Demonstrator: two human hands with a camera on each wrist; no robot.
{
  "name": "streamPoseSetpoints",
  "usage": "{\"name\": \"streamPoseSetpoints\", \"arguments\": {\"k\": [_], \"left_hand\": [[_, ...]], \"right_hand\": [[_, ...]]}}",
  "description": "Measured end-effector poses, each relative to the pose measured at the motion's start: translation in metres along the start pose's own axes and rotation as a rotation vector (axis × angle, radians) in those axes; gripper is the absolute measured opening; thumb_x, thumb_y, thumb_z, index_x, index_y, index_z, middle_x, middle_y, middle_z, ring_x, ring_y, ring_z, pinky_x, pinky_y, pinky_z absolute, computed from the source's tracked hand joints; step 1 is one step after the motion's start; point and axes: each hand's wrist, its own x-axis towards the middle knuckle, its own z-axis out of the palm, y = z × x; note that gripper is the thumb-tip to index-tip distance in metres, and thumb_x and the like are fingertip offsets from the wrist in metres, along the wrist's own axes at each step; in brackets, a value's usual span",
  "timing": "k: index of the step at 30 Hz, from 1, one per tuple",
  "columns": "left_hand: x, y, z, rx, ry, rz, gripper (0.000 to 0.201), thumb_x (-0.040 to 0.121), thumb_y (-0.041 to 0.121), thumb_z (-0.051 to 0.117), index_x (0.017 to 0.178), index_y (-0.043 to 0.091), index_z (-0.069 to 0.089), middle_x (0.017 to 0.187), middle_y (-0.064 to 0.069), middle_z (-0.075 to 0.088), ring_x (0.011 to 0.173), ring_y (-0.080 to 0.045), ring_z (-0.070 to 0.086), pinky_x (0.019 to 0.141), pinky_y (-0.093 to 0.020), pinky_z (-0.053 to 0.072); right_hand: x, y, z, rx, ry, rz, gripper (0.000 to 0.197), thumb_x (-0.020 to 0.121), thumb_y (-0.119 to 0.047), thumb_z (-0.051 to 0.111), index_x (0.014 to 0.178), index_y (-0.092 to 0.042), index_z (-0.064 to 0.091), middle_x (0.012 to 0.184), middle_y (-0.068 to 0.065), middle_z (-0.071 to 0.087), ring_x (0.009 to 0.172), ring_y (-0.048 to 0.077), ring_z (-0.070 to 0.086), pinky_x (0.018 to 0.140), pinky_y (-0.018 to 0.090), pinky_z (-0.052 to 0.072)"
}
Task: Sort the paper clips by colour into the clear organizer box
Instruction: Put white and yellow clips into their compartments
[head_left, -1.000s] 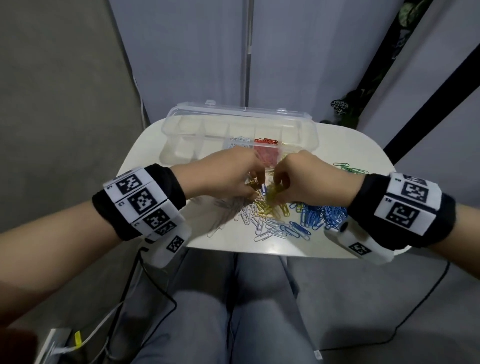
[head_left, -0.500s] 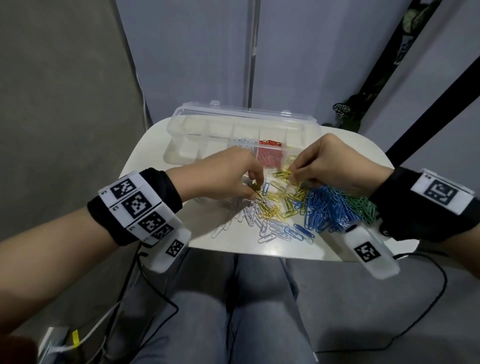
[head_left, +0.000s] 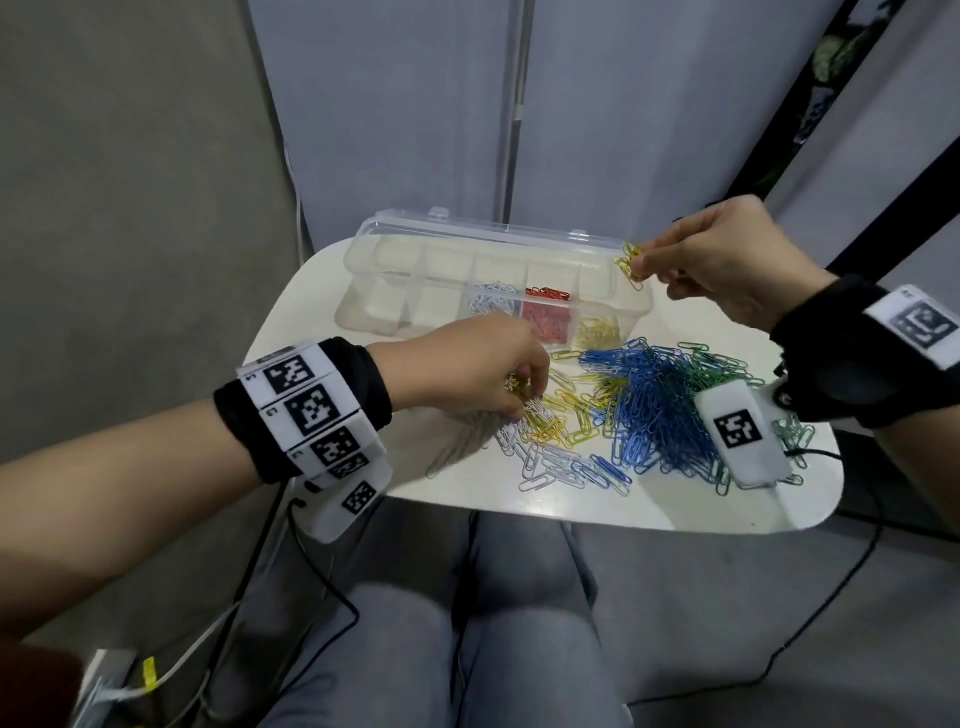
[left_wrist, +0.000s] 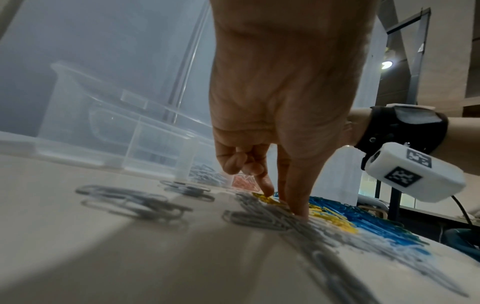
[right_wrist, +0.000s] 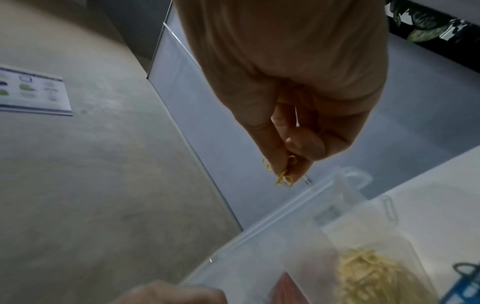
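**Fingers carry yellow clips to the box**

Head view: right hand (head_left: 727, 265) pinches yellow clips (head_left: 629, 264) above the organizer box (head_left: 395, 249), probably to drop them beside those already sorted below. Left hand (head_left: 467, 366) pinches more from the loose pile (head_left: 561, 410).

Left wrist: fingertips (left_wrist: 298, 209) press into the pile.

Right wrist: clips dangle, held. No legible writing.

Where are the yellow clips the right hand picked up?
Head view: pinched in the right hand, the yellow clips hang above the organizer box's right end.
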Motion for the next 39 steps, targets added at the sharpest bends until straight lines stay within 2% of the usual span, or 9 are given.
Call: {"name": "streamPoseSetpoints", "arguments": {"k": [3, 7, 10, 15, 19, 25, 29, 34, 39], "left_hand": [[0.002, -0.001, -0.001, 0.013, 0.009, 0.002, 0.021, 0.077, 0.028, 0.076, 0.096, 0.022, 0.071, 0.086, 0.009, 0.053, 0.077, -0.006, 0.047, 0.065, -0.023, 0.034], [0.003, -0.003, 0.001, 0.032, 0.019, 0.011, 0.014, 0.078, 0.026, 0.075, 0.09, 0.02, 0.071, 0.083, 0.008, 0.055, 0.073, -0.007, 0.047, 0.062, -0.023, 0.033], [0.003, -0.004, 0.001, 0.029, 0.026, 0.022, 0.011, 0.079, 0.024, 0.075, 0.088, 0.017, 0.071, 0.084, 0.004, 0.061, 0.073, -0.01, 0.049, 0.062, -0.024, 0.033], [0.004, -0.007, -0.001, -0.014, 0.026, -0.005, 0.008, 0.079, 0.025, 0.075, 0.082, 0.02, 0.069, 0.077, 0.008, 0.056, 0.066, -0.002, 0.047, 0.059, -0.02, 0.033], [0.003, -0.007, -0.005, -0.022, 0.026, -0.031, 0.009, 0.079, 0.025, 0.075, 0.085, 0.019, 0.072, 0.081, 0.005, 0.063, 0.068, -0.003, 0.048, 0.059, -0.019, 0.031], [-0.005, -0.013, -0.013, -0.025, 0.085, -0.049, 0.007, 0.08, 0.017, 0.072, 0.084, 0.012, 0.074, 0.072, 0.008, 0.057, 0.063, 0.006, 0.046, 0.059, -0.002, 0.031], [-0.01, -0.017, -0.016, -0.106, 0.083, -0.107, 0.012, 0.079, 0.02, 0.075, 0.082, 0.008, 0.074, 0.06, 0.015, 0.049, 0.063, 0.017, 0.047, 0.055, -0.004, 0.031], [-0.013, -0.017, -0.018, -0.189, 0.069, -0.158, 0.012, 0.079, 0.02, 0.075, 0.081, 0.007, 0.074, 0.055, 0.009, 0.048, 0.053, 0.008, 0.045, 0.05, -0.01, 0.032], [-0.015, -0.017, -0.021, -0.273, 0.064, -0.181, 0.011, 0.08, 0.02, 0.075, 0.082, 0.009, 0.074, 0.055, 0.01, 0.048, 0.049, 0.005, 0.044, 0.047, -0.012, 0.031]], "right_hand": [[0.004, 0.003, 0.005, -0.088, 0.009, -0.009, 0.021, 0.067, 0.004, 0.078, 0.086, 0.01, 0.07, 0.044, 0.003, 0.055, 0.042, 0.011, 0.04, 0.039, 0.017, 0.039], [0.002, 0.002, 0.005, -0.186, 0.021, -0.063, 0.022, 0.067, -0.005, 0.082, 0.085, 0.002, 0.073, 0.066, 0.014, 0.058, 0.056, 0.023, 0.042, 0.046, 0.026, 0.04], [-0.01, 0.0, 0.007, -0.213, 0.01, -0.127, 0.017, 0.068, -0.01, 0.082, 0.082, -0.005, 0.075, 0.056, 0.005, 0.055, 0.053, 0.021, 0.04, 0.051, 0.029, 0.038], [-0.041, 0.0, 0.021, -0.303, -0.204, -0.198, 0.009, 0.069, -0.007, 0.082, 0.076, -0.01, 0.076, 0.047, -0.01, 0.059, 0.038, 0.002, 0.043, 0.043, 0.015, 0.037], [-0.053, 0.012, 0.039, -0.572, -0.377, -0.257, 0.016, 0.068, -0.007, 0.082, 0.079, -0.017, 0.077, 0.063, -0.009, 0.066, 0.049, 0.001, 0.051, 0.051, 0.016, 0.04], [-0.055, 0.025, 0.06, -0.728, -0.469, -0.288, 0.021, 0.07, -0.012, 0.081, 0.09, -0.015, 0.074, 0.072, -0.003, 0.066, 0.059, 0.005, 0.055, 0.056, 0.021, 0.04], [-0.057, 0.026, 0.067, -0.798, -0.448, -0.364, 0.018, 0.074, -0.007, 0.07, 0.088, -0.017, 0.074, 0.073, -0.003, 0.064, 0.068, 0.015, 0.056, 0.066, 0.029, 0.05], [-0.057, 0.025, 0.07, -0.817, -0.451, -0.368, 0.011, 0.077, -0.004, 0.064, 0.077, -0.011, 0.072, 0.076, 0.006, 0.07, 0.071, 0.021, 0.061, 0.068, 0.037, 0.054], [-0.054, 0.023, 0.064, -0.727, -0.456, -0.343, 0.012, 0.076, -0.001, 0.067, 0.069, -0.008, 0.073, 0.068, 0.006, 0.071, 0.063, 0.016, 0.064, 0.063, 0.029, 0.053]]}}
